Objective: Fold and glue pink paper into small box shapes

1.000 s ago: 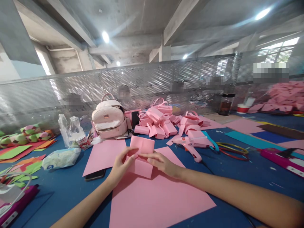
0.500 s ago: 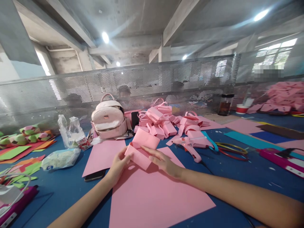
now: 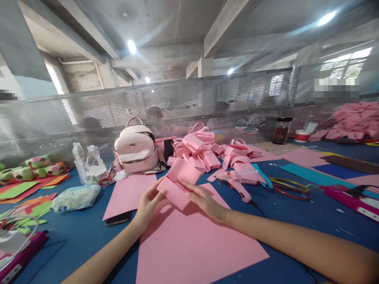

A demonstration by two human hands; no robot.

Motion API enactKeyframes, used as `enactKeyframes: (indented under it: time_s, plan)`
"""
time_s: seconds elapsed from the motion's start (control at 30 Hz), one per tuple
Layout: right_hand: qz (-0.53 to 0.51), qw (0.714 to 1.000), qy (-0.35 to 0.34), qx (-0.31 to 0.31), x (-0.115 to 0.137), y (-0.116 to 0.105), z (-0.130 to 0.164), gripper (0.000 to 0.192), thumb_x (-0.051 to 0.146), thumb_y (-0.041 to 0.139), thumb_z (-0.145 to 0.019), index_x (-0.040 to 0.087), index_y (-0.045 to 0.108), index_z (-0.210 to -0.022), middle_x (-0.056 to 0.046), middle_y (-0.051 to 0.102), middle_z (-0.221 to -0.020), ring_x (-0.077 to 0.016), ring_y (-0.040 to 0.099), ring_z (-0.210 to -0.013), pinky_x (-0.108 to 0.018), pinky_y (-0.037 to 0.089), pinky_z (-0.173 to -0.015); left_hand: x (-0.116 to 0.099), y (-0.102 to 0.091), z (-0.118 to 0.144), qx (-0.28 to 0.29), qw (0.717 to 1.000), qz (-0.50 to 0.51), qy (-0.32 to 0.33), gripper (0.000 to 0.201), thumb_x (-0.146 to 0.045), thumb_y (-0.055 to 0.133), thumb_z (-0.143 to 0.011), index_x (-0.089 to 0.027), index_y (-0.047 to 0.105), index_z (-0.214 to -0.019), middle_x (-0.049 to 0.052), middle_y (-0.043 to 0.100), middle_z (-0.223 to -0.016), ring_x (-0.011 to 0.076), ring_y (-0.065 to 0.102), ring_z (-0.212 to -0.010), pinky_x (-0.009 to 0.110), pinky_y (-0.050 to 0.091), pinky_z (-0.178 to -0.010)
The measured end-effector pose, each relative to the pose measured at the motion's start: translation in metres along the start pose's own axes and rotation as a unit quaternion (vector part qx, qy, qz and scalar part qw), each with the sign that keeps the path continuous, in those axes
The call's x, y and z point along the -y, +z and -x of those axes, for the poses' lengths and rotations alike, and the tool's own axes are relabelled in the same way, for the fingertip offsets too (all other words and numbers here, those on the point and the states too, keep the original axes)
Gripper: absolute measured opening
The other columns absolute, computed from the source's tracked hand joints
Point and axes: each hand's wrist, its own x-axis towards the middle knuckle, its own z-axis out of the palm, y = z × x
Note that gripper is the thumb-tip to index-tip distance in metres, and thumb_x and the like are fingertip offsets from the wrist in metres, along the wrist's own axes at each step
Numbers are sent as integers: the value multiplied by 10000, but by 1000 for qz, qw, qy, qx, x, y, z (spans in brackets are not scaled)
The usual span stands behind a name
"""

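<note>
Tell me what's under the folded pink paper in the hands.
Under the folded paper, held by the left hand and right hand, lies a large pink sheet on the blue table. What lies beneath that sheet is covered.

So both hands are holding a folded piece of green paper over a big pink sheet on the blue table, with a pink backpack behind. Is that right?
Not quite: the folded paper is pink, not green, as the head view shows. The rest holds: the left hand and right hand both hold it over the big pink sheet on the blue table, with the pink backpack behind.
</note>
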Motion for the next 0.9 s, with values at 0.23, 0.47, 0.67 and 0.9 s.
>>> enactKeyframes:
  time_s: [0.23,0.47,0.67,0.9]
  plan:
    - [-1,1000,3,-2,0,0,-1,668,622,560,-941,252,479,-1492,-101,400,-1588,-312,309,-1486,-516,211,-1219,3,-3,-1,-12,1000,-18,12,457,-412,748,-854,-241,697,-1275,82,707,-1279,334,612,-1238,477,525,-1027]
    - [1,1000,0,-2,0,0,-1,648,603,560,-950,251,484,-1489,-100,410,-1582,-316,327,-1477,-516,228,-1213,3,-6,-1,-22,1000,-4,-2,427,-458,736,-854,-205,744,-1197,96,707,-1282,353,592,-1268,497,489,-1070]
    - [6,1000,1,1,-2,0,-1,676,616,542,-955,243,449,-1510,-107,383,-1596,-313,314,-1484,-528,211,-1219,0,-4,-1,-20,1000,19,-16,459,-435,742,-857,-229,695,-1264,91,673,-1338,312,607,-1252,413,530,-1016]
    - [21,1000,-4,23,1,2,6,697,598,515,-981,278,320,-1569,-64,242,-1658,-274,193,-1531,-497,177,-1239,0,3,1,19,998,52,-39,664,-414,821,-788,-240,569,-1377,101,726,-1188,271,703,-1041,392,588,-889]
